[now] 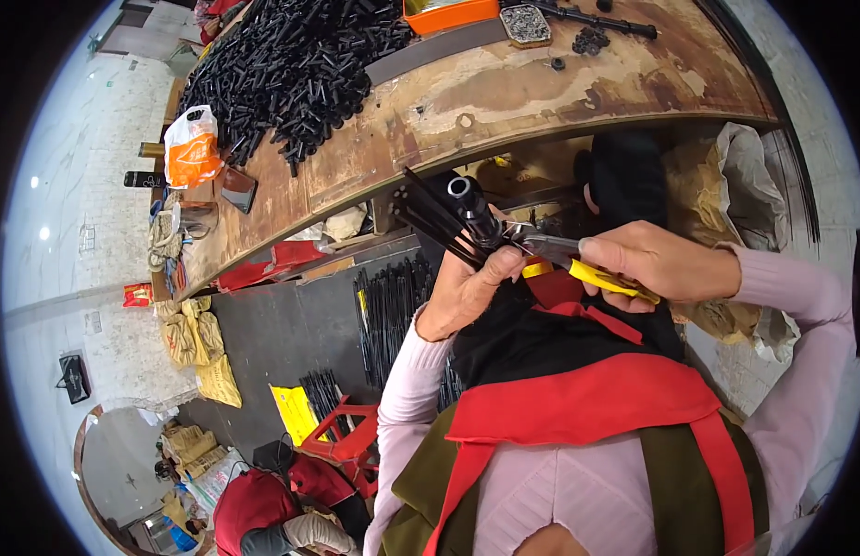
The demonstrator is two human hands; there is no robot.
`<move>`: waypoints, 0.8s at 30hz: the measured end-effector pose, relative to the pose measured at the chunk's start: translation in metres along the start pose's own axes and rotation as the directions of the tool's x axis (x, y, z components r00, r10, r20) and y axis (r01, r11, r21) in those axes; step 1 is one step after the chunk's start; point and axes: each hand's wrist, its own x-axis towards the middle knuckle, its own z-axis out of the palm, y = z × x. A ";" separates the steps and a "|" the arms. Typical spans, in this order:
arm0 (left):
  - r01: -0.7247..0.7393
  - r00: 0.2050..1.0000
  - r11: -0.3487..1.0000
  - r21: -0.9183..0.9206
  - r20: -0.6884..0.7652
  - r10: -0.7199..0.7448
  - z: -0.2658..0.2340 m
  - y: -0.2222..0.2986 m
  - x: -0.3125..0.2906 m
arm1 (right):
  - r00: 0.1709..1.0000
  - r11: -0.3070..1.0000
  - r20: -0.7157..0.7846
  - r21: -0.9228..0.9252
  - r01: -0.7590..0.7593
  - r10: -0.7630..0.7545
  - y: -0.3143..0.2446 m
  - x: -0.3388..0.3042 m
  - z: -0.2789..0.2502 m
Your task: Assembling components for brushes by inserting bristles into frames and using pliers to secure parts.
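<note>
My left hand (474, 289) is closed around a black umbrella frame (474, 215), a bundle of thin dark ribs about a tube. The tube's round open end points up toward me. My right hand (654, 259) grips pliers (608, 276) with yellow handles and metal jaws. Those jaws meet the frame just beside my left thumb, where a thin bit of wire seems to show. What exactly they pinch is too small to make out. Both hands are above my lap, in front of the table edge.
On the wooden table (504, 93) lie a heap of short black tubes (291, 69), an orange tray (448, 14), a small box of metal bits (525, 25) and a phone (238, 189). Bundles of black rods (393, 310) stand below, left. A person in red (258, 514) sits behind a red stool (351, 435).
</note>
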 end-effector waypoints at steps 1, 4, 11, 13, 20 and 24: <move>0.007 1.000 1.000 0.008 0.008 -0.007 0.000 -0.001 0.000 | 1.000 1.000 -0.001 -0.001 -0.002 0.002 -0.009 -0.003 -0.005; 0.004 0.998 1.000 0.031 -0.061 -0.002 0.007 0.001 0.003 | 0.967 0.947 0.005 -0.201 -0.250 0.256 -0.056 -0.013 -0.014; -0.016 0.972 0.996 0.087 -0.232 0.036 0.011 -0.004 0.003 | 0.987 0.684 0.139 -0.713 0.156 -0.081 -0.053 0.005 -0.019; -0.018 0.954 1.000 0.013 -0.299 0.021 0.010 -0.004 0.002 | 0.990 0.906 0.095 -0.400 0.138 -0.109 -0.023 0.021 -0.010; -0.058 0.964 0.996 -0.073 -0.264 0.037 0.002 -0.004 0.001 | 0.738 0.367 -0.147 -0.919 0.144 -0.658 0.005 0.017 -0.001; -0.044 0.966 0.997 -0.065 -0.257 0.026 0.005 -0.003 0.001 | 0.659 0.205 -0.101 -0.975 0.082 -0.745 -0.006 0.019 -0.002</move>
